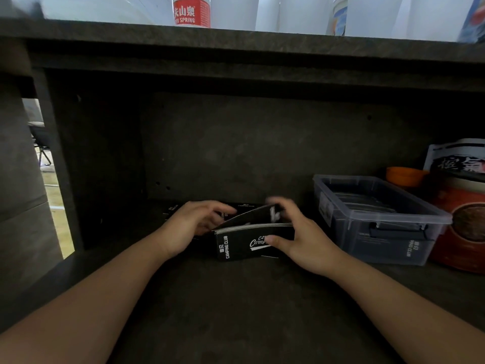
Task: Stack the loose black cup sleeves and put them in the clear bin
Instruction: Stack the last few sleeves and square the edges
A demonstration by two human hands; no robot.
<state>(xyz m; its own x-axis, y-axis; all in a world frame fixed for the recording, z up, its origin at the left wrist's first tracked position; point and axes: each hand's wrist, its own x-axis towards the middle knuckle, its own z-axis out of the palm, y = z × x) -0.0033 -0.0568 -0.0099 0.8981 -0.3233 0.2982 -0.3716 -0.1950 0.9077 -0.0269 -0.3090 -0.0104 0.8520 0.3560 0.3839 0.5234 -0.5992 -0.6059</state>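
Stacking black cup sleeves on a dark shelf surface (pixel 236 298).

Left hand (pixel 191 227) loosely curled with fingers reaching behind the upright stack of sleeves (pixel 244 243), touching its back. Right hand (pixel 301 237) gripping that stack, thumb across the printed front, blurred fingers over the top edge. Further right, well apart, clear bin (pixel 380 219) with more sleeves inside.

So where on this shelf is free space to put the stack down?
Bare shelf lies in front, between the two forearms, and at the left toward the side panel. The right is crowded: clear bin, orange bowl, red container. Loose sleeves lie behind the hands.
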